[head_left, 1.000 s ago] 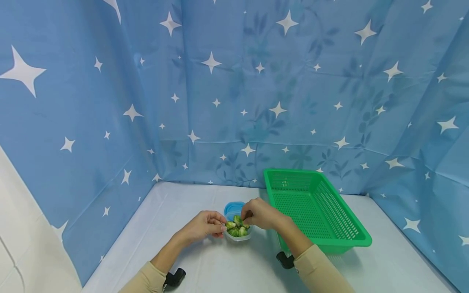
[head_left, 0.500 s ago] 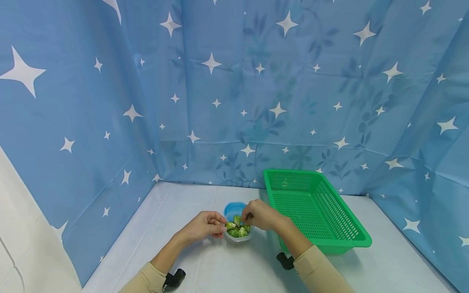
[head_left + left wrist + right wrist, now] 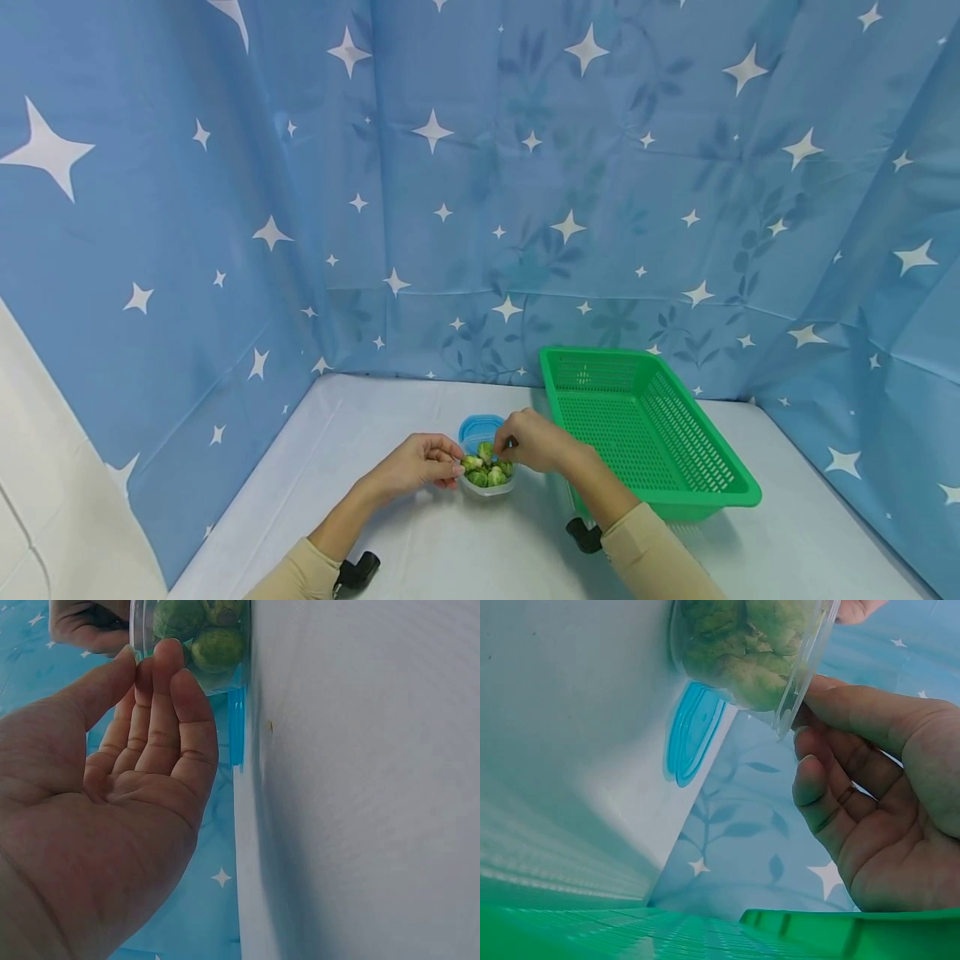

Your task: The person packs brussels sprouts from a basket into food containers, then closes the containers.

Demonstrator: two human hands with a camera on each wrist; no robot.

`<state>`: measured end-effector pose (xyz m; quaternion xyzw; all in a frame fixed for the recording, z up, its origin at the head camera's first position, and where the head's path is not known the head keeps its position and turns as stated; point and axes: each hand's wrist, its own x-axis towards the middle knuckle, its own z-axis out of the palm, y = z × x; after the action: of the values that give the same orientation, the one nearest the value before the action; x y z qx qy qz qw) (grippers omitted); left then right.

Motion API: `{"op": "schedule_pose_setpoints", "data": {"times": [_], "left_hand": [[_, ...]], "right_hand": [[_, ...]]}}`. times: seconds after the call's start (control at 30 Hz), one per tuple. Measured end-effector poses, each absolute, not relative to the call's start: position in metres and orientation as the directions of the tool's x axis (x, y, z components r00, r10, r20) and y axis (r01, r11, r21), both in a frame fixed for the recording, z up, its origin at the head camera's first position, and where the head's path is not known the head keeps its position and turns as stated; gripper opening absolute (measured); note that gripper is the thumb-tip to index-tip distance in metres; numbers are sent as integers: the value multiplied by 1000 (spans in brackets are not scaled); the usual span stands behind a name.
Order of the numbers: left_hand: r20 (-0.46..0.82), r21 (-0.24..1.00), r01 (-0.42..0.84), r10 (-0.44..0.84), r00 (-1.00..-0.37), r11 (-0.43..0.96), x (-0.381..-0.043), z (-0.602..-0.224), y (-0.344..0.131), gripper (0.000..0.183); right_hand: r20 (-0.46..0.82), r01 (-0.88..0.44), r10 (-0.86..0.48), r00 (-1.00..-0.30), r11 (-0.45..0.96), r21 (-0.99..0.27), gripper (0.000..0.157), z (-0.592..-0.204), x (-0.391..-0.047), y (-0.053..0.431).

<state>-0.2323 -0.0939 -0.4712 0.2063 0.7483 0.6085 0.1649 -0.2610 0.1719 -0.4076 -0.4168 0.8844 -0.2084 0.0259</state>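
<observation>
Several Brussels sprouts [image 3: 497, 476] fill a small clear plastic container [image 3: 489, 490] on the white table. At its left side, my left hand [image 3: 420, 460] pinches the rim between thumb and fingertips; the other fingers lie loosely bent in the left wrist view. From the far right, my right hand [image 3: 534, 440] pinches the rim, its thumb and forefinger meeting there in the right wrist view. Exactly how those fingertips lie inside the rim is partly hidden. A blue lid [image 3: 478, 427] lies flat just behind the container.
Close to the right hand stands a big green perforated basket [image 3: 738, 454], its near left side below my right forearm. A blue curtain [image 3: 450, 208] with white stars hangs behind the white table [image 3: 405, 542].
</observation>
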Motion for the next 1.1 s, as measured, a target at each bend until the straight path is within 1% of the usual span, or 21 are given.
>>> {"op": "schedule_pose_setpoints", "data": {"times": [0.23,0.37,0.57,0.73,1.1], "left_hand": [[5,981,104,516,-857,162,-232,-473,-94,26],[9,980,109,518,-855,164,-232,-472,-95,26],[24,971,144,516,-856,193,-233,-472,-95,25],[24,968,148,513,-858,203,-233,-471,-95,25],[48,957,183,496,-867,227,-233,-473,-95,25]], "right_hand": [[203,-732,-714,-670,589,-344,7,-403,-256,168],[266,-738,-695,-668,573,-356,6,-399,-249,161],[374,-720,-622,-688,521,-458,12,-398,-239,151],[438,-684,-533,-724,473,-556,17,-403,-237,145],[517,-635,-371,-771,388,-668,22,-427,-238,132]]}}
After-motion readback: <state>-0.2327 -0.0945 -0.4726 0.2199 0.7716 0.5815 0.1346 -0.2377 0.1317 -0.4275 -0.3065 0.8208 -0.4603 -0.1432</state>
